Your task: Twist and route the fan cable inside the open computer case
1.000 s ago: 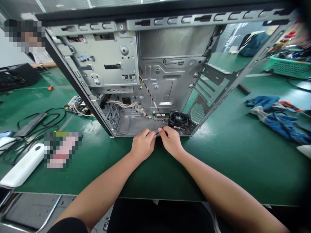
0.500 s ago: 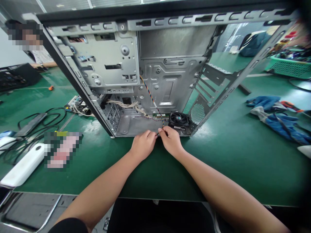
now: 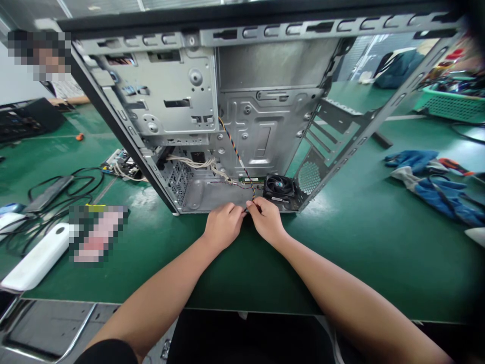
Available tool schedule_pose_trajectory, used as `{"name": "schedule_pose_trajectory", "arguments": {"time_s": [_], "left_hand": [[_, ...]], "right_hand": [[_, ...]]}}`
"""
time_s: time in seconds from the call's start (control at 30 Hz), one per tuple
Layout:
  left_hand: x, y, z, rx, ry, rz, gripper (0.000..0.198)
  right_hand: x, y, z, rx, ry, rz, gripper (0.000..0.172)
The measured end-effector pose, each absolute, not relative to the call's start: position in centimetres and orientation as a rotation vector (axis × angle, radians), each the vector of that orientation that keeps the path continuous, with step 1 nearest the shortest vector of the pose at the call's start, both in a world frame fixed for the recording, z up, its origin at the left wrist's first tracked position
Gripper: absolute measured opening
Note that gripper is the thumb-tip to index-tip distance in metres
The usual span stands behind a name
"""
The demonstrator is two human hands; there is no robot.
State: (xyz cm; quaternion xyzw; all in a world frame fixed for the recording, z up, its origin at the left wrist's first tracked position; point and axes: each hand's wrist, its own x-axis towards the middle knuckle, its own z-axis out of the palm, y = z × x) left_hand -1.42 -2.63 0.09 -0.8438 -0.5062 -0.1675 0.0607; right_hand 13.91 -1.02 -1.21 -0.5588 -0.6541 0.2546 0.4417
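An open computer case stands upright on the green table in front of me. From its drive cage a twisted multicoloured cable runs down to my fingers. My right hand is closed on the cable in a pinch at the case's lower front edge. Beside it, my left hand is also closed, its fingertips on the cable's lower end; the tip itself is hidden. Just behind my right hand, a black cooling fan lies on the case floor. A green memory stick and white wires are inside too.
To the left lie a circuit board, black cords, and a white power strip. Blue-grey gloves and a green basket are on the right. Another person is at the far left, near a black case.
The view has shifted very slightly. Both hands stay in the same place on the cable.
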Motion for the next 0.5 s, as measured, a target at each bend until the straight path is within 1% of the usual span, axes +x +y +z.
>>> {"name": "schedule_pose_trajectory", "arguments": {"time_s": [0.1, 0.23, 0.33, 0.5], "left_hand": [[-1.36, -2.55, -0.07, -2.604, -1.587, -0.59, 0.026], [-1.28, -2.45, -0.13, -2.715, -1.64, -0.784, 0.015], [-1.28, -2.44, -0.08, -2.74, -1.638, -0.845, 0.013], [-1.24, -2.64, -0.04, -2.651, -1.609, -0.774, 0.017]], "right_hand": [[13.92, -1.0, -1.26, -1.385, -1.627, 0.635, 0.034], [13.91, -1.0, -1.32, -1.369, -1.638, 0.636, 0.034], [13.9, -0.99, -1.35, -1.357, -1.644, 0.636, 0.033], [13.91, -1.13, -1.1, -1.362, -1.642, 0.614, 0.033]]}}
